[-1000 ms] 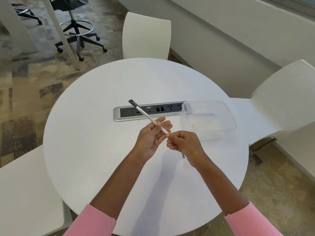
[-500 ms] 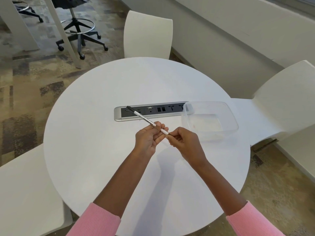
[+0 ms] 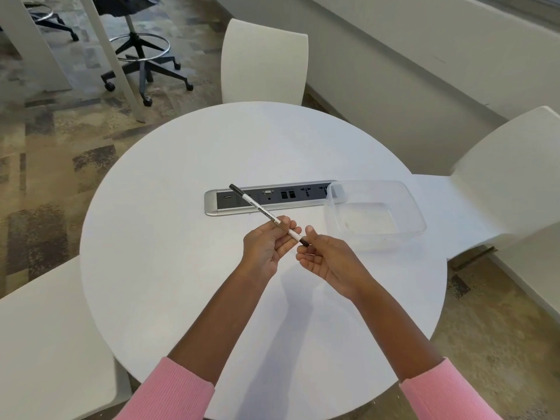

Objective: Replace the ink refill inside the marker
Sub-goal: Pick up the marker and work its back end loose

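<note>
White slim marker (image 3: 257,207), black ends, pinched in left hand (image 3: 266,248), right hand (image 3: 325,260) loosely cupped beside

The left sleeve (image 3: 169,389) at 7 o'clock and the right sleeve (image 3: 445,392) at 5 o'clock are both soft pink. The cloth has thin lines running along it, like a knit sweater. The left hand (image 3: 266,247) and right hand (image 3: 327,262) are bare

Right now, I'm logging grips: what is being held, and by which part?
The left hand grips the marker by its white barrel, close to the nearer black end. The right hand pinches nothing visibly.
</note>
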`<action>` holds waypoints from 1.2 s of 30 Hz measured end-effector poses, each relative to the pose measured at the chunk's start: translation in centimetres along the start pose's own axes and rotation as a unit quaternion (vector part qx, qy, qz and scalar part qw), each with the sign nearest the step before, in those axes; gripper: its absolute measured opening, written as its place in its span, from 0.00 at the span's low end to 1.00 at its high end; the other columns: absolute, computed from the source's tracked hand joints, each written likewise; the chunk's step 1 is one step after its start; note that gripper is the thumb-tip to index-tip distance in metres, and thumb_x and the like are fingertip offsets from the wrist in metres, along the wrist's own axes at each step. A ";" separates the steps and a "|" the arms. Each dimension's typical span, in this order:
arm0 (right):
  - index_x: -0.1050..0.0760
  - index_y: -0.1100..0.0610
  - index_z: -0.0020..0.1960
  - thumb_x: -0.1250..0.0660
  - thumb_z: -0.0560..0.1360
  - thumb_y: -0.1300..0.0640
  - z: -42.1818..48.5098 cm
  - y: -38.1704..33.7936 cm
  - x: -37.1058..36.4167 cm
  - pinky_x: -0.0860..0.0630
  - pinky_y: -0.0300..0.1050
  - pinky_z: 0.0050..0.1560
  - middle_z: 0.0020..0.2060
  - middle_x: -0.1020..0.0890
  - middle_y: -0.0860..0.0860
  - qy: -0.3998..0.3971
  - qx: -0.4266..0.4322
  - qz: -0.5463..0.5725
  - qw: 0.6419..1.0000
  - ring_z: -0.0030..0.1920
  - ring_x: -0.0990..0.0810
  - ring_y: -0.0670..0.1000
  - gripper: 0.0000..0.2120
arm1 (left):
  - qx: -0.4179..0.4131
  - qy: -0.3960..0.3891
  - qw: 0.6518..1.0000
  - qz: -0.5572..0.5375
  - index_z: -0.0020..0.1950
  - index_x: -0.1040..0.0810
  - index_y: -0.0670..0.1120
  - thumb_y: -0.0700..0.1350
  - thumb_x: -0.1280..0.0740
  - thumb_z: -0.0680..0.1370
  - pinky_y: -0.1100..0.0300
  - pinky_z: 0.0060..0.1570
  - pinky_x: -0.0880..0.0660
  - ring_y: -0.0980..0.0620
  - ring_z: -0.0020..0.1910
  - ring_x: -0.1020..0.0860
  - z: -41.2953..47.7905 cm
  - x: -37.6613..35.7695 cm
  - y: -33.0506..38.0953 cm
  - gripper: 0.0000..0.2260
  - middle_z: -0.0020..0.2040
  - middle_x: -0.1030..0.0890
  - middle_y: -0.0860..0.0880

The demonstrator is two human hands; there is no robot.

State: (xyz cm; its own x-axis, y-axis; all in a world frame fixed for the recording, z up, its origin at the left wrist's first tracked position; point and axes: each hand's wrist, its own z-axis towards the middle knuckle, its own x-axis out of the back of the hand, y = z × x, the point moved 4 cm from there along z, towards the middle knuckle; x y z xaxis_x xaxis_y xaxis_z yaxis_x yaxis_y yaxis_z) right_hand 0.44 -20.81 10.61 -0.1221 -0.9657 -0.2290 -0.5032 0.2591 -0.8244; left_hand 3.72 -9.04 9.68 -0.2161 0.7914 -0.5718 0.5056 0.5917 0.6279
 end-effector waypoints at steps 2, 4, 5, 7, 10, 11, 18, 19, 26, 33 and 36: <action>0.23 0.60 0.40 0.35 0.75 0.54 0.1 0.2 0.1 0.21 0.34 0.32 0.28 0.20 0.50 -0.005 -0.032 0.043 0.999 0.28 0.20 0.45 0.10 | -0.002 -0.003 1.000 0.004 0.38 0.23 0.39 0.34 0.35 0.75 0.63 0.32 0.19 0.54 0.28 0.17 0.0 -0.1 -0.1 0.06 0.26 0.18 0.50; 0.21 0.61 0.41 0.34 0.74 0.56 0.0 0.4 0.2 0.21 0.33 0.31 0.26 0.19 0.50 -0.013 -0.063 0.053 0.997 0.28 0.20 0.45 0.09 | -0.003 -0.004 1.000 0.009 0.38 0.23 0.39 0.33 0.36 0.75 0.64 0.32 0.19 0.54 0.28 0.18 0.0 0.0 -0.2 0.07 0.26 0.18 0.50; 0.21 0.62 0.41 0.34 0.74 0.56 0.0 0.5 0.1 0.21 0.33 0.31 0.25 0.19 0.49 -0.020 -0.077 0.049 0.996 0.27 0.20 0.45 0.09 | -0.003 -0.004 1.000 0.012 0.38 0.23 0.39 0.33 0.36 0.75 0.64 0.32 0.19 0.54 0.29 0.17 0.1 0.1 -0.2 0.07 0.26 0.18 0.50; 0.21 0.63 0.40 0.35 0.75 0.57 0.0 0.6 0.1 0.21 0.33 0.30 0.25 0.19 0.49 -0.038 -0.100 0.045 0.993 0.27 0.20 0.45 0.10 | -0.002 -0.004 1.000 0.022 0.38 0.23 0.40 0.34 0.36 0.75 0.65 0.31 0.20 0.55 0.29 0.17 0.0 0.3 -0.3 0.07 0.26 0.18 0.50; 0.20 0.63 0.39 0.36 0.75 0.60 0.1 0.7 0.2 0.21 0.33 0.31 0.26 0.18 0.50 -0.050 -0.098 0.041 0.993 0.28 0.20 0.44 0.10 | 0.000 0.001 0.999 0.034 0.38 0.23 0.40 0.34 0.36 0.75 0.65 0.30 0.20 0.55 0.28 0.18 0.0 0.6 -0.4 0.07 0.25 0.18 0.51; 0.20 0.62 0.38 0.36 0.75 0.60 0.2 0.7 0.1 0.22 0.32 0.31 0.26 0.18 0.49 -0.048 -0.086 0.033 0.995 0.28 0.20 0.44 0.10 | -0.001 0.004 0.999 0.036 0.38 0.23 0.40 0.34 0.36 0.75 0.65 0.29 0.20 0.55 0.28 0.18 0.0 0.6 -0.3 0.07 0.25 0.18 0.50; 0.19 0.59 0.36 0.35 0.75 0.62 0.3 0.1 0.1 0.24 0.30 0.30 0.27 0.20 0.49 0.008 0.097 -0.129 0.987 0.25 0.23 0.41 0.10 | -0.006 0.020 0.999 0.026 0.38 0.23 0.39 0.33 0.35 0.75 0.63 0.31 0.19 0.54 0.28 0.18 0.4 0.5 0.1 0.07 0.25 0.18 0.50; 0.19 0.60 0.37 0.36 0.75 0.62 0.2 0.0 0.0 0.25 0.30 0.30 0.28 0.20 0.50 0.014 0.120 -0.152 0.981 0.25 0.23 0.41 0.10 | -0.003 0.024 0.999 0.026 0.37 0.23 0.39 0.33 0.35 0.75 0.63 0.30 0.19 0.54 0.27 0.18 0.4 0.5 0.0 0.07 0.25 0.18 0.50; 0.21 0.64 0.41 0.38 0.77 0.58 -0.7 -0.6 -0.3 0.28 0.46 0.36 0.31 0.24 0.55 0.065 0.286 -0.474 0.830 0.31 0.26 0.50 0.12 | 0.013 0.046 0.999 0.009 0.37 0.24 0.38 0.33 0.36 0.75 0.62 0.29 0.19 0.54 0.25 0.18 0.5 0.3 -0.4 0.07 0.23 0.19 0.49; 0.22 0.65 0.41 0.35 0.75 0.58 -1.3 -0.5 -0.8 0.28 0.47 0.32 0.30 0.22 0.58 0.105 0.377 -0.572 0.721 0.31 0.25 0.56 0.10 | 0.023 0.058 0.998 0.005 0.37 0.23 0.37 0.33 0.35 0.75 0.62 0.29 0.19 0.53 0.24 0.19 0.6 0.4 -0.6 0.06 0.23 0.19 0.49; 0.21 0.60 0.40 0.35 0.75 0.56 -0.1 -0.3 0.0 0.23 0.38 0.36 0.30 0.21 0.51 0.069 0.188 -0.308 0.930 0.32 0.22 0.49 0.09 | 0.017 0.047 0.999 0.011 0.37 0.23 0.38 0.34 0.34 0.75 0.63 0.29 0.19 0.54 0.25 0.18 0.6 0.4 -0.1 0.06 0.23 0.19 0.49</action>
State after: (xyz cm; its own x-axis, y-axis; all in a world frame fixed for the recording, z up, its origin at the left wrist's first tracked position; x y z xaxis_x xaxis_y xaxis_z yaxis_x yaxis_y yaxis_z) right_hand 0.51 -20.87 10.90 -0.0319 -0.9182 0.3948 -0.1822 -0.3830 -0.9056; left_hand 4.05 -8.87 9.04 -0.2821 0.8155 -0.5054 0.5382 0.5706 0.6203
